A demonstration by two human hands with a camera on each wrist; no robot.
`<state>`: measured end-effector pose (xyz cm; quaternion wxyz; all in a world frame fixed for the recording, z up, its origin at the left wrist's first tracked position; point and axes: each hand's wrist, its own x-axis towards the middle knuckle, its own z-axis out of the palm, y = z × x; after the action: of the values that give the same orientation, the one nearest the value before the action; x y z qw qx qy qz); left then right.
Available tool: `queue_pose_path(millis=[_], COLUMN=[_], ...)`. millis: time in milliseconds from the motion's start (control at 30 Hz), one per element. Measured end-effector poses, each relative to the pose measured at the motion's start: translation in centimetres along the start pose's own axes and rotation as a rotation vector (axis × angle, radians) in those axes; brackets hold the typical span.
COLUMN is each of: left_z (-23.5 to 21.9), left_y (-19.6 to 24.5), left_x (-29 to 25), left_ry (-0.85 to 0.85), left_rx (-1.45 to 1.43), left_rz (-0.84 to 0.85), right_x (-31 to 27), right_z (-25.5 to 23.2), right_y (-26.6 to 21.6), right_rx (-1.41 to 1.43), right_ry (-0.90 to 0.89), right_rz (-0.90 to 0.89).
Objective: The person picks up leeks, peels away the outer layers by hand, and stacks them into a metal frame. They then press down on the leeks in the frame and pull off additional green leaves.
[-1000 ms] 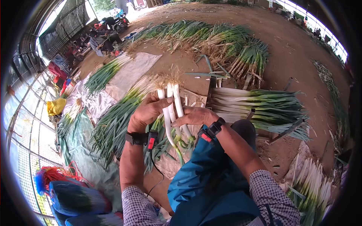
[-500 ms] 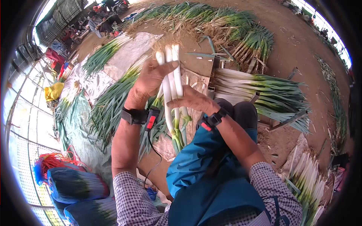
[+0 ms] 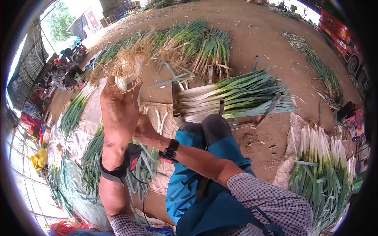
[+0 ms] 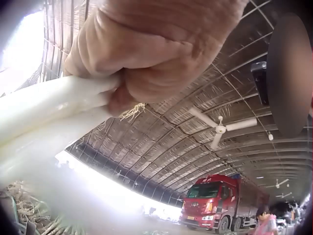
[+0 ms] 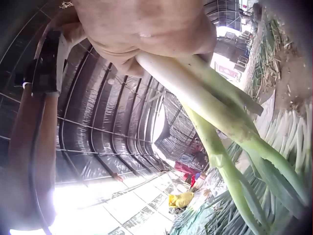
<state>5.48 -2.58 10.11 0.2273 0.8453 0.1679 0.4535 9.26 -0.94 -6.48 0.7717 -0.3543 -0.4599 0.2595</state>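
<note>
The left hand (image 3: pixel 118 98) is raised high and gripped round the white stalks of a small bunch of leeks (image 3: pixel 128 76), the fingers curled tight about them just below the straggly roots; in the left wrist view the closed fingers (image 4: pixel 146 54) press on the pale stalks (image 4: pixel 49 105). The right hand (image 3: pixel 142 131) sits lower on the same bunch, beside the left forearm, and holds it where white turns to green; the right wrist view shows the palm (image 5: pixel 146 29) wrapped over the stalks (image 5: pixel 205 98), with the green leaves trailing down past it. The bunch stands nearly upright between the two hands, roots at the top.

Just beyond the hands lies a metal rack (image 3: pixel 220 106) filled with trimmed leeks laid flat, white ends toward the person; a blue apron (image 3: pixel 204 196) covers the lap below. More leeks lie on sheeting (image 3: pixel 84 137) on the person's left; another heap (image 3: pixel 323 173) rests on the right; untrimmed bundles (image 3: pixel 189 43) sprawl on the dirt floor farther off; a red truck (image 4: pixel 215 203) stands under the thatched roof.
</note>
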Motion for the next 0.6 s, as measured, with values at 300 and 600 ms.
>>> queue_pose_path(millis=[300, 600], left_z=[-2.5, 8.0], left_y=[14.6, 8.2], left_x=[3.7, 9.4], left_ry=[0.007, -0.15], left_rx=[-0.586, -1.437], left_rz=[0.244, 0.151], right_x=[11.0, 15.4], right_z=[-10.2, -26.4], right_y=[-21.0, -34.7], right_rx=[-0.697, -1.597], right_ry=[0.019, -0.163], right_rz=[-0.534, -0.827])
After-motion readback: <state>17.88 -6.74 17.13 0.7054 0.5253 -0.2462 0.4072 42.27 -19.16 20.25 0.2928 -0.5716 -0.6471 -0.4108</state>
